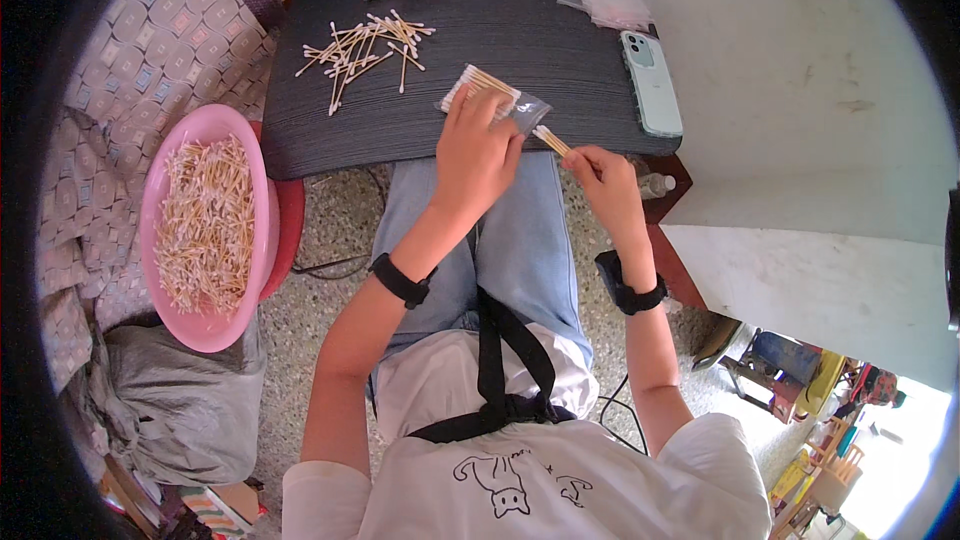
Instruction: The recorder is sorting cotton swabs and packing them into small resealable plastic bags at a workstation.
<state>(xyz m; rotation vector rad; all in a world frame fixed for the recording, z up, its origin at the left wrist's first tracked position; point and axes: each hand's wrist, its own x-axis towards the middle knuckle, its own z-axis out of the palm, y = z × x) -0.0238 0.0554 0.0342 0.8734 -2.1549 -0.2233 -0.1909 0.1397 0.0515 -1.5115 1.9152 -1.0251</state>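
Near the front edge of the dark tabletop [560, 45], left hand [476, 158] grips a clear plastic bag [533, 111] holding aligned white-tipped, tan-stemmed swabs [490, 79]; right hand [606, 183] pinches a small swab bundle [553, 141], white tips facing the bag's see-through end.

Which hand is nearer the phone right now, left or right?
Right. The right hand, pinching a few cotton swabs, is below and slightly left of the phone in view. The left hand, holding the clear bag of swabs, is farther left.
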